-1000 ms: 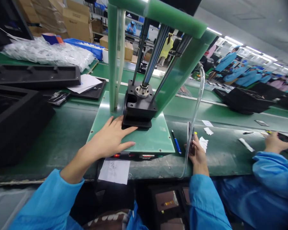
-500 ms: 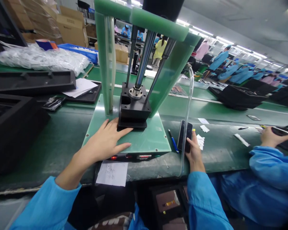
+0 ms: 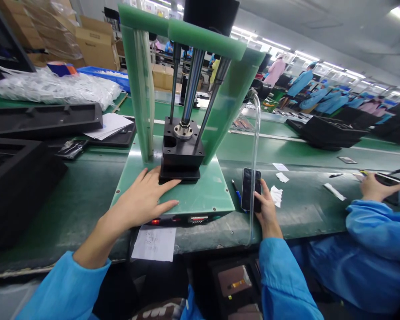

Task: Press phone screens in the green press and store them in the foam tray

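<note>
My left hand (image 3: pixel 142 198) lies with fingers spread on the green base plate (image 3: pixel 200 198) of a press. Its fingertips reach the foot of the black press block (image 3: pixel 182 153), which is down near the plate; whether anything lies beneath is hidden. At the right, my right hand (image 3: pixel 266 206) grips a smartphone (image 3: pixel 247 189) with a dark screen, thumb over its edge. A clear hose (image 3: pixel 256 146) hangs in front of the phone. Beside the phone a blue pen (image 3: pixel 236 192) lies on the green bench (image 3: pixel 200 238).
White paper scraps (image 3: pixel 276 195) lie right of the phone. A handwritten note (image 3: pixel 154 244) hangs at the bench edge. Black foam trays (image 3: pixel 16 191) stand at left. A co-worker's hand (image 3: pixel 375 189) holds a device at far right. Bagged plastic (image 3: pixel 53 89) lies behind.
The whole view has shifted slightly, moving the press a little left in the picture. The phone is turned slightly more upright in the picture; my left hand keeps its place on the plate.
</note>
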### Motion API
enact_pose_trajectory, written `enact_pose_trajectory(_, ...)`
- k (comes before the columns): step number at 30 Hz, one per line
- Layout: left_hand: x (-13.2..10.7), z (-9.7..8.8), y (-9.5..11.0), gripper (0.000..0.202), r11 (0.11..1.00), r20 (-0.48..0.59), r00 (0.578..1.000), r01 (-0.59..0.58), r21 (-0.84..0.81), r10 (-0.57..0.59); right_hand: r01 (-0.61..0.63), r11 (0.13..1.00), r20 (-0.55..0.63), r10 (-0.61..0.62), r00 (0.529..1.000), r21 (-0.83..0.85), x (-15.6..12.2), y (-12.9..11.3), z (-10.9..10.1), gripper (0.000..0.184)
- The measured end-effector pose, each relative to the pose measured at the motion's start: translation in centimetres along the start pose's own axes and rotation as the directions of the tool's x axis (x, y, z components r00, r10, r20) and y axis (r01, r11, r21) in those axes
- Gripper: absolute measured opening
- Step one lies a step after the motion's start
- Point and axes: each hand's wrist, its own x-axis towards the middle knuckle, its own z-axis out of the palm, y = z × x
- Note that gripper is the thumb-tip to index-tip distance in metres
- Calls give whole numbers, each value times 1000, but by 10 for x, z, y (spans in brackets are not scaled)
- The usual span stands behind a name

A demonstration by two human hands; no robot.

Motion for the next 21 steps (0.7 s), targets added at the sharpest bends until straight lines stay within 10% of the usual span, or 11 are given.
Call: enact_pose_trajectory(21, -1, 1, 0, 58, 1000, -11, 1000, 1, -13, -1, -12, 997, -85, 5, 996, -73, 12, 13, -14, 23)
